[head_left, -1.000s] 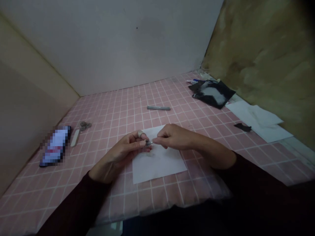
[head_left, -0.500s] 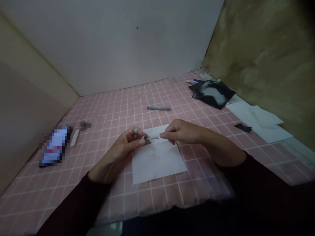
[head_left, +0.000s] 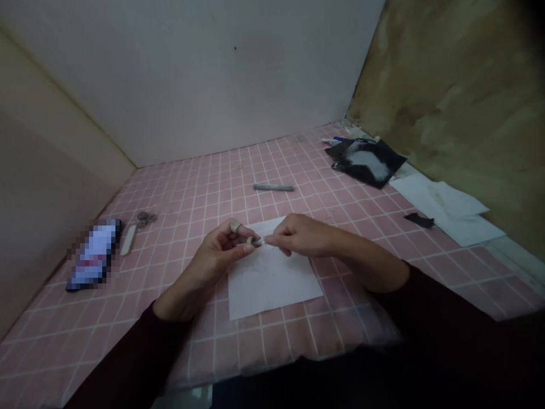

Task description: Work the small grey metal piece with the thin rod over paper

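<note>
Between the thumb and fingers of my left hand [head_left: 217, 247] is a small ring-like piece [head_left: 251, 241], brownish with a dark opening; its exact kind is too small to tell. A pale wrap circles one finger of that hand. My right hand [head_left: 298, 234] is closed in a pinch on a thin, light-coloured stick [head_left: 261, 242]. The stick's tip meets the ring-like piece, and most of its length is hidden by my fingers. Both hands are above a white sheet of paper [head_left: 272, 284], which has faint grey smudges.
A grey rod [head_left: 273, 187] lies beyond the paper. At left are a blurred-out phone [head_left: 94, 253], a white flat strip [head_left: 128, 240] and small scissors [head_left: 147, 218]. Black sheets with white powder [head_left: 370, 162], white papers [head_left: 447, 210] and a black scrap [head_left: 419, 220] lie at right.
My right hand has slid left toward my left hand, so less of the stick shows between them. My left hand stays nearly in place.
</note>
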### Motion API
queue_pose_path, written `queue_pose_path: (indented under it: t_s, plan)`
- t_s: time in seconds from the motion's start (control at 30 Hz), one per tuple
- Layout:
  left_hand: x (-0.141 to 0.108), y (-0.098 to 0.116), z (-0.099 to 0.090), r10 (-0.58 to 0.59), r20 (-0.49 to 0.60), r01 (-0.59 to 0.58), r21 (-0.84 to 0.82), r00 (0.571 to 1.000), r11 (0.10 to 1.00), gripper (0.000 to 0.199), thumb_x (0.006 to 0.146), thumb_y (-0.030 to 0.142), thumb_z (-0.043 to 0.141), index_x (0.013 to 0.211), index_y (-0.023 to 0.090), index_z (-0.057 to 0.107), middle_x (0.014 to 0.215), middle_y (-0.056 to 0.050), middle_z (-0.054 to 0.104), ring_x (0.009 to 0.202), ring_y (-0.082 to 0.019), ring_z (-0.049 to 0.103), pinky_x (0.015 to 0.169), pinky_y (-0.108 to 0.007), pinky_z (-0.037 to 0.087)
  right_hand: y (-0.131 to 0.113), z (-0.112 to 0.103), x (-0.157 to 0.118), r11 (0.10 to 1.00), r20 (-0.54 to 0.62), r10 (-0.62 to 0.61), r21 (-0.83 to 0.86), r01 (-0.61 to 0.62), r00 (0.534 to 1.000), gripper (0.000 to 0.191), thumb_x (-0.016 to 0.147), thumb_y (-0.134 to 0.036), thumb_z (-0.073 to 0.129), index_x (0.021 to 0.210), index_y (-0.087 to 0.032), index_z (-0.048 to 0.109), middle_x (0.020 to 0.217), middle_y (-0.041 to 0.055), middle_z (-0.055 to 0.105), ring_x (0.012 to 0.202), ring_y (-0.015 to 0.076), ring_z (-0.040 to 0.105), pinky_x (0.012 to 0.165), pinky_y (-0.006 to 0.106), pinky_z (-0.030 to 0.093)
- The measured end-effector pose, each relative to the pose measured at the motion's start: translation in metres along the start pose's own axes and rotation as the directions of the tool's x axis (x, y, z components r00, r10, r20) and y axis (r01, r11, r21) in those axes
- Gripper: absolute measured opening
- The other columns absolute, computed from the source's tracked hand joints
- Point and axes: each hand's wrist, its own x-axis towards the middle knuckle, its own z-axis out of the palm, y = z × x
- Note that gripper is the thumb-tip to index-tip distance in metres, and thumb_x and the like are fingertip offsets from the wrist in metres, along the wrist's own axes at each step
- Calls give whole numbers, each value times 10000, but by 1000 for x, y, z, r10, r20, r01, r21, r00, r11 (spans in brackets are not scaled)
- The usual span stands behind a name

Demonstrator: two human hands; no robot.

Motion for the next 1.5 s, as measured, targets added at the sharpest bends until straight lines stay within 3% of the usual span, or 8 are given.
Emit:
queue_pose_path:
  t_s: [0.13,0.5,0.63,0.8,1.0,1.23,1.5]
  plan:
    - [-1,3,2,-30,-43,29,-9,999,1000,221,778,144,789,933,175,635,944,-12,720,856,-124,685,817,-238,520,2,-3,-2,998,-63,-20,-65,16,998,454,931,-376,520,536,-153,518,499,-34,401,510,82,378,578,295,247]
    - [0,2,1,-43,-31,42,-33,999,999,204,767,175,808,917,165,669,900,-9,716,829,-119,689,818,-230,530,-2,-3,-4,983,-148,-88,-171,62,985,455,941,-362,536,542,-156,466,507,-43,378,522,73,348,581,293,214]
    - [2,1,-1,-69,24,69,-9,997,998,196,762,222,819,895,151,693,849,-24,724,777,-131,689,796,-247,536,0,-2,-3,976,-113,-129,-188,106,985,454,944,-357,543,549,-155,448,519,-48,374,524,69,340,578,292,211]
    - [0,3,0,-86,3,86,-32,996,996,168,801,245,788,909,145,706,819,-36,731,757,-127,682,780,-237,531,1,-5,-5,983,-120,-112,-160,93,986,445,941,-361,548,552,-151,498,512,-40,408,522,74,373,580,288,235]
    - [0,2,-1,-158,83,165,-82,984,983,169,812,244,769,916,122,717,754,-45,730,685,-122,663,750,-246,525,1,-4,-5,980,-53,-151,-139,142,987,423,934,-346,551,563,-152,496,516,-44,413,518,70,366,575,288,225]
    - [3,3,-4,-236,180,260,-128,955,957,199,780,277,801,816,97,724,702,-56,718,614,-116,661,644,-217,530,-2,-3,-6,964,-58,-218,-172,205,974,436,940,-345,538,561,-162,423,529,-52,362,534,70,329,588,290,214]
    - [5,1,-7,-317,163,340,-140,934,930,157,805,248,769,779,100,724,655,-47,702,537,-102,634,575,-218,532,-1,-3,-7,959,-70,-239,-170,225,968,437,939,-347,541,564,-166,409,535,-52,359,534,72,318,591,289,215]
